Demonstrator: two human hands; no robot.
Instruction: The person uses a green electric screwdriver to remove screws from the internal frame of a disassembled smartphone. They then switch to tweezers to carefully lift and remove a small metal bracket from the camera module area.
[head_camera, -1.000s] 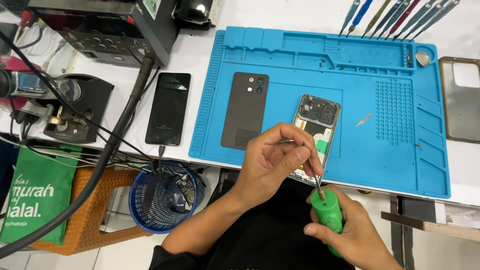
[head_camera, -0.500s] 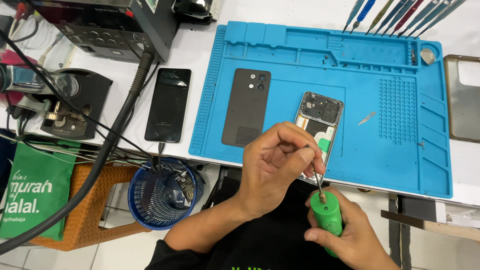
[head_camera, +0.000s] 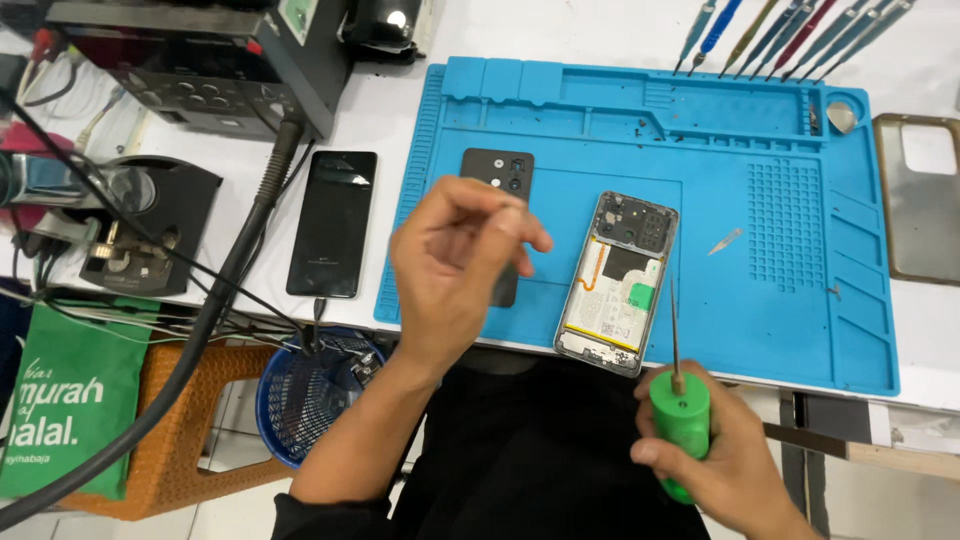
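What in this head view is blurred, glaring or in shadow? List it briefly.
Head view: even, bright light overall; the left hand is slightly soft at the fingertips; glare on the glossy dark phone lying off the mat and on the black device at the top; soft shadow below the blue mat's near edge; the opened phone and green screwdriver in the right hand look sharp.

opened phone (head_camera: 620, 283) on mat (head_camera: 780, 300), back cover (head_camera: 497, 180) left of it

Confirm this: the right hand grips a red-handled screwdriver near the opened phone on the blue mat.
Not quite. The head view shows the right hand gripping a green-handled screwdriver, not a red one. The rest holds: it is near the opened phone, which lies on the blue mat.
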